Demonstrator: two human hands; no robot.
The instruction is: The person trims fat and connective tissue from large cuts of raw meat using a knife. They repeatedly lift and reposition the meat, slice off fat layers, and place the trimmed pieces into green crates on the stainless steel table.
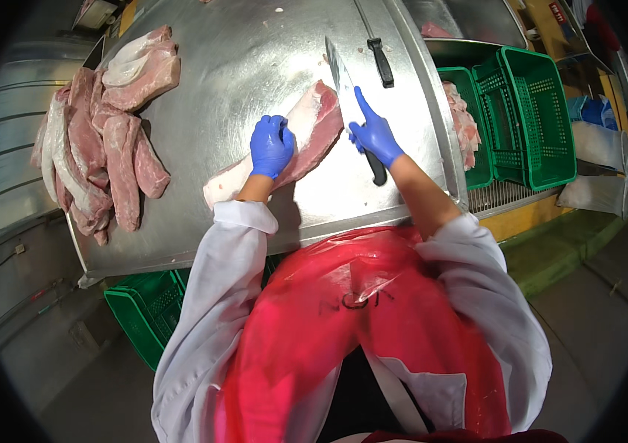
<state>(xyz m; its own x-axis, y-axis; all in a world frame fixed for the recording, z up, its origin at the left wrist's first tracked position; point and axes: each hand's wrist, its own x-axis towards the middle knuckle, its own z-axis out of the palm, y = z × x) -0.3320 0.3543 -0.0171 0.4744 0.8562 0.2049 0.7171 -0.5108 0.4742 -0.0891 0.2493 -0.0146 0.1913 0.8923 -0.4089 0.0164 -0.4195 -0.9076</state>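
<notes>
A long slab of pork [319, 122] lies slantwise on the steel table [232, 59], its pale fat face upward and its cut red side toward my right. My left hand [272, 150], in a blue glove, rests on the middle of the slab with curled fingers holding it. In my gloved right hand [377, 137] is a black-handled knife [339, 70], the index finger stretched along it. Its blade points away from me, beside the slab's far right end. Whether the blade touches the meat I cannot tell.
Several pork pieces [85, 140] are heaped at the table's left. Beyond the knife lies a black-handled sharpening steel [381, 63]. Right of the table's raised edge stand green crates [532, 118], one holding pale trimmings [461, 125]. Another green crate [144, 310] sits below the table at left.
</notes>
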